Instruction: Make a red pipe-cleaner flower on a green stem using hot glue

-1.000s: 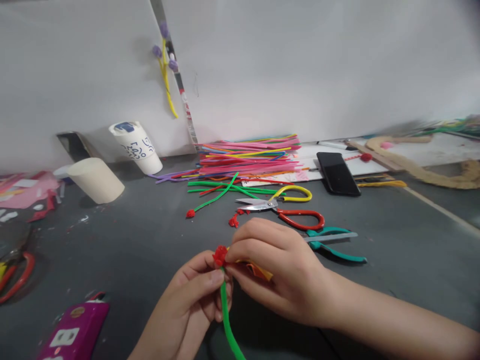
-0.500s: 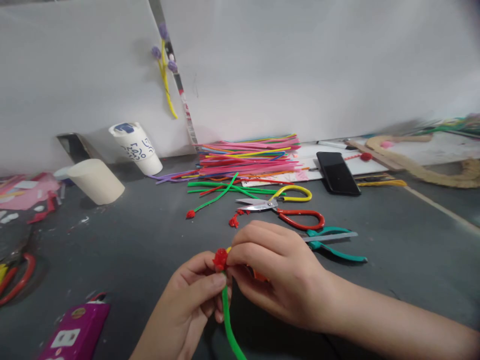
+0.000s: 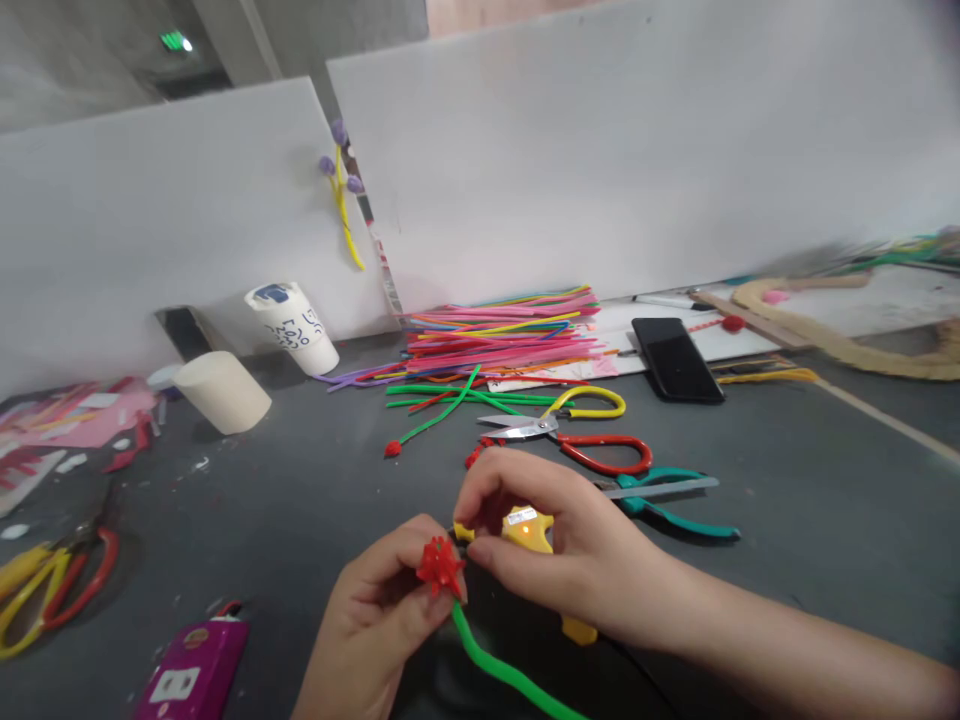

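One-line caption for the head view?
Left hand pinches a green pipe cleaner with red tip; right hand holds a yellow glue gun beside it.

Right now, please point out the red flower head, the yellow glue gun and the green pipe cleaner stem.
red flower head point(image 3: 440, 566), head view, on its spiky middle
yellow glue gun point(image 3: 526, 527), head view, on the body near its small lit lamp
green pipe cleaner stem point(image 3: 495, 668), head view, on the bend below the left hand

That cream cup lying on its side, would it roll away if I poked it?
Probably. The cream cup lies on its side on the grey table, so a poke should roll it. It looks tapered, so it would likely curve. It seems light.
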Available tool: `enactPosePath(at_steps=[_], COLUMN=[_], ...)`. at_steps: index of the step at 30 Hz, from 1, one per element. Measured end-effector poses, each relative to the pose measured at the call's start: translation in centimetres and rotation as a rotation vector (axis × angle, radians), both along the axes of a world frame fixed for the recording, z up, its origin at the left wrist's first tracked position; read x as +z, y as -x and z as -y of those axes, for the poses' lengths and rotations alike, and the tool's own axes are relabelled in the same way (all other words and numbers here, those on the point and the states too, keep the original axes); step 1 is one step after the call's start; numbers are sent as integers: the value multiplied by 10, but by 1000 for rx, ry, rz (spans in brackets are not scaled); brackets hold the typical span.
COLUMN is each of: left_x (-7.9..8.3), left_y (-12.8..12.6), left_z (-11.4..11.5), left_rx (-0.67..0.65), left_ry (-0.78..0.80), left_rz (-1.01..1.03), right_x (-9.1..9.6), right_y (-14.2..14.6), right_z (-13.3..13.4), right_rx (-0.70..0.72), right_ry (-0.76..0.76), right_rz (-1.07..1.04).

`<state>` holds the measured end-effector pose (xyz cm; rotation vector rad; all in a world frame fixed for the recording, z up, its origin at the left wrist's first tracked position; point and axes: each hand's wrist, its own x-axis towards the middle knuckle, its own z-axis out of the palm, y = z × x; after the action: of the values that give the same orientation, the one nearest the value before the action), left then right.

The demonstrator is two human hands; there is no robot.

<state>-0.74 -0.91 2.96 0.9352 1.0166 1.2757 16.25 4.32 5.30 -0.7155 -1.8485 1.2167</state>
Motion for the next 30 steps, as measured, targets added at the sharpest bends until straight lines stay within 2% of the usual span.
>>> enactPosePath(at_steps=[2, 3, 7, 10, 13, 17, 23, 27, 30], left_x=[1, 2, 6, 12, 22, 37, 54, 58, 57], left_y=[1, 1, 3, 2, -3, -15, -37, -47, -47], left_z=[1, 2, 4, 3, -2, -10, -17, -19, -21], left_rx=[23, 19, -77, -145, -167, -149, -110, -83, -56], left_ry=[-109, -109, 86, 175, 198, 171, 144, 125, 32], left_rz=[-97, -108, 19, 63, 55, 14, 136, 154, 130], right_x=[3, 4, 14, 23, 31, 42, 55, 59, 63], right_y=[0, -1, -6, -10, -16, -28, -44, -50, -56], right_z=[1, 2, 4, 6, 7, 5, 5, 5, 2], right_rx=[50, 84, 158, 125, 120, 96, 6, -30, -107], right_ry=[73, 73, 2, -24, -56, -179, -265, -305, -312], right_rz=[23, 21, 9, 3, -26, -46, -36, -46, 18])
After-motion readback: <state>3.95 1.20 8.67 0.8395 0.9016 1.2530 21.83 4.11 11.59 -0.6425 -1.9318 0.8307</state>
